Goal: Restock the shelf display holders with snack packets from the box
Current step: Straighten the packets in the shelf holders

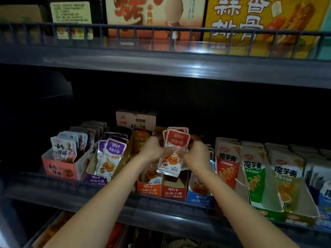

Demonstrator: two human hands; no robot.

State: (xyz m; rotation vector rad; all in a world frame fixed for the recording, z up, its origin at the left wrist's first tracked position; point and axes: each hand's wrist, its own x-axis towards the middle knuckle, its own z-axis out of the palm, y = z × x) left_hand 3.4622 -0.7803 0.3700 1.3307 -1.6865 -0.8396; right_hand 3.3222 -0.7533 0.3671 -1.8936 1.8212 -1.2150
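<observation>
Snack packets (174, 151), a small stack with red tops, are up in the air between both hands, just above the red display holder (173, 192) on the middle shelf (161, 204). From where I stand this looks like the loading step: the stack seems to be getting squared up before it goes into its slot. The front of that holder looks nearly bare, so it is probably the one to be filled.

The left hand (152, 147) has its fingers curled round the left edge of the stack. The right hand (197, 153) grips the right edge the same way, thumb and fingers closed on the foil. Both sets of fingertips meet the packets at about mid-height. The red tops stand clear above the knuckles and the printed bottoms hang below, right over the mouth of the holder.

Next, I'd say, the stack has to come straight down between the orange holder (149, 189) on one side and the blue holder (199, 199) on the other. The packets should stay upright and face forward. The cardboard walls are close, so a loose corner could catch or a packet could slide out of line. A white carton (136, 119) sits farther back; I can't tell whether it is the supply box.
</observation>
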